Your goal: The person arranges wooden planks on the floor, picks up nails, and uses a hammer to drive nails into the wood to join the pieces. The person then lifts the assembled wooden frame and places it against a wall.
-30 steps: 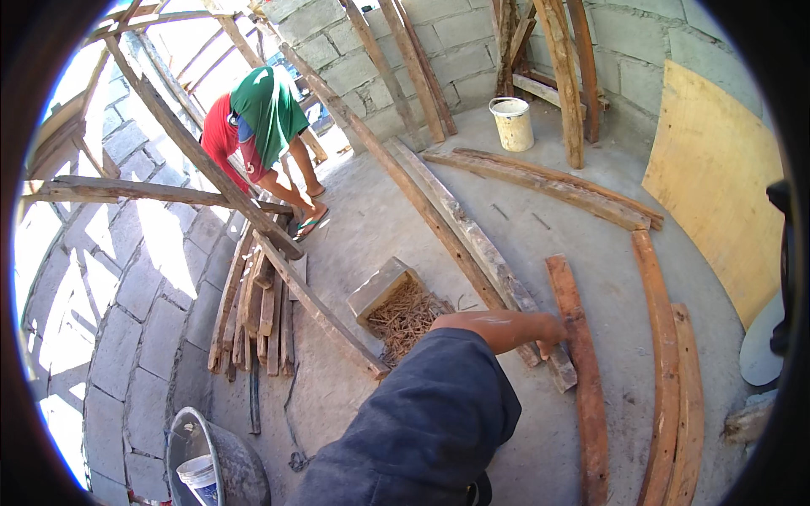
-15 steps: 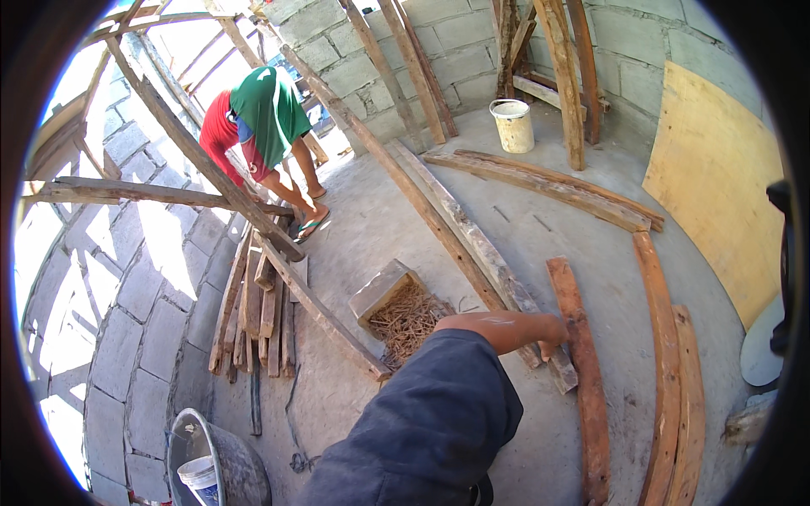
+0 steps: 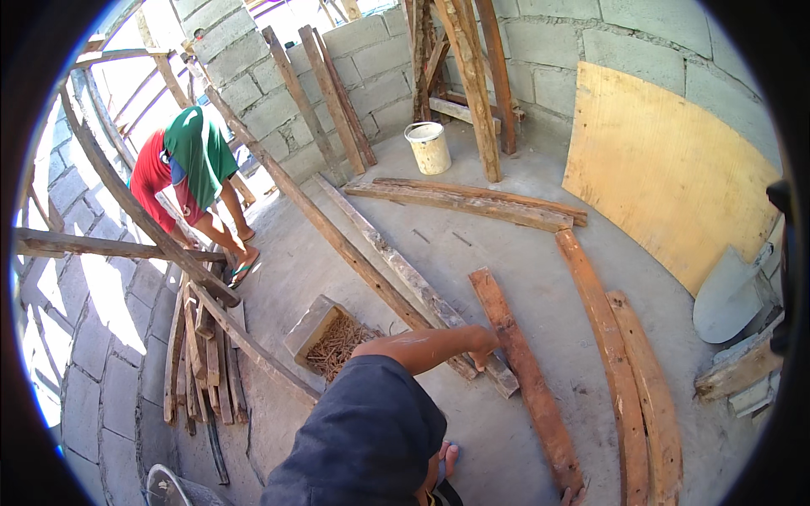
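Reddish-brown wooden plank (image 3: 523, 371) lies flat on the concrete floor (image 3: 540, 278); the right hand (image 3: 483, 344), fingers curled, touches its near edge beside a grey board (image 3: 422, 287). A firm grasp likely comes next; left hand unseen.

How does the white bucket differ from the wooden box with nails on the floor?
The white bucket is round and stands by the block wall; the wooden box is square-cornered and lies near the person's arm. The box holds rusty nails, while the bucket's contents cannot be seen. Both rest on the concrete floor, open at the top.
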Motion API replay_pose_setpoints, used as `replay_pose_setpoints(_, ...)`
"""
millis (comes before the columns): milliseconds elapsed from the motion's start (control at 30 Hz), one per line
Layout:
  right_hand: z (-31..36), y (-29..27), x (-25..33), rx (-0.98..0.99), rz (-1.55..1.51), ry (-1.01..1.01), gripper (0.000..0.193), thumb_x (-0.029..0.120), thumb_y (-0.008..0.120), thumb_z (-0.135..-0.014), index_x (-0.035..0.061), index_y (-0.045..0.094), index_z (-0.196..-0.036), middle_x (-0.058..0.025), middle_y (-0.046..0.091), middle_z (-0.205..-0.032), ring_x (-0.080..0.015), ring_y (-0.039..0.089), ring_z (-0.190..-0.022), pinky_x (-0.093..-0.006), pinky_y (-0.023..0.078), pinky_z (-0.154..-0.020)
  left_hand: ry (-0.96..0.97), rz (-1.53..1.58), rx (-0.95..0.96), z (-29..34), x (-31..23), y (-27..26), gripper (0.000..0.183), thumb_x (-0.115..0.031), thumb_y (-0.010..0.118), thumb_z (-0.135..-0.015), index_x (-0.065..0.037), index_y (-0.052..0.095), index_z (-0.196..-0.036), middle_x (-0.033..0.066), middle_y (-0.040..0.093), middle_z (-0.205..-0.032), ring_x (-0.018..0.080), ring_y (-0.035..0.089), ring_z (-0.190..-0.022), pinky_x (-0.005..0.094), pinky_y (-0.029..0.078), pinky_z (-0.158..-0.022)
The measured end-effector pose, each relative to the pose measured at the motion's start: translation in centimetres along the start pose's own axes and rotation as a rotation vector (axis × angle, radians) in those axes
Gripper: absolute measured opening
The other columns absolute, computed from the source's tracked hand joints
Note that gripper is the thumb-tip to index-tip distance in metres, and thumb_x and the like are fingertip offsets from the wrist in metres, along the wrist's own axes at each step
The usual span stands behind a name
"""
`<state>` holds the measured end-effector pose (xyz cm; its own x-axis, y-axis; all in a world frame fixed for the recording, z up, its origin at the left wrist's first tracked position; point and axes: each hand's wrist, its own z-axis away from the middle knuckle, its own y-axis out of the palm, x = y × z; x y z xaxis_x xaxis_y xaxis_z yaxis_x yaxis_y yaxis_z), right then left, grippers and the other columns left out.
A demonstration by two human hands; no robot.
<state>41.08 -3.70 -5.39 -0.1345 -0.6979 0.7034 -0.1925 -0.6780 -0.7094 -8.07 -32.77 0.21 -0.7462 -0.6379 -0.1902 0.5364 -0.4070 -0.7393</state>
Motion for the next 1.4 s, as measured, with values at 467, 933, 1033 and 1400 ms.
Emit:
replay_pose_setpoints(467,0.0,0.1,-1.0,0.078,0.063,0.015,0.095,0.024,0.076,-0.079,0.0107,0.028,-0.16,-0.0344,0.021,-0.161,-0.0529,0.025,-0.146,-0.053,0.028,-0.119,-0.04,0.022,0.008,-0.9,0.7,1.0,0.04,-0.033,0.087,-0.061,0.0,0.073,-0.08,0.0185,0.072,-0.08,0.035,0.072,-0.08,0.0472,0.054,-0.068)
replay_pose_setpoints(933,-0.6,0.1,1.2,0.021,0.104,0.0,0.096,0.015,0.073,-0.076,0.0109,0.027,-0.161,-0.0314,0.024,-0.161,-0.0489,0.027,-0.148,-0.0521,0.03,-0.118,-0.001,-0.115,-0.069,-1.0,1.4,2.0,0.052,-0.046,0.088,-0.066,-0.004,0.075,-0.095,0.0173,0.074,-0.093,0.037,0.071,-0.088,0.048,0.055,-0.074)
replay_pose_setpoints(1033,-0.5,0.1,1.8,-0.014,0.224,0.075,0.075,0.025,0.076,-0.081,0.0073,0.047,-0.148,-0.0309,0.039,-0.153,-0.0449,0.054,-0.125,-0.0523,0.046,-0.101,0.025,-0.096,0.044,-2.3,4.5,3.3,0.054,-0.055,0.086,-0.068,-0.006,0.076,-0.088,0.0183,0.073,-0.086,0.0364,0.068,-0.078,0.0477,0.054,-0.072)
replay_pose_setpoints(1400,-0.7,2.9,0.6,0.113,0.127,0.262,0.104,0.014,0.074,-0.072,0.0216,0.023,-0.162,-0.0227,0.003,-0.169,-0.0504,0.027,-0.146,-0.0602,0.029,-0.115,0.028,0.018,-0.14,1.2,6.6,2.0,0.079,-0.053,0.086,-0.069,0.004,0.063,-0.119,0.0255,0.071,-0.105,0.0436,0.068,-0.096,0.0508,0.055,-0.082)
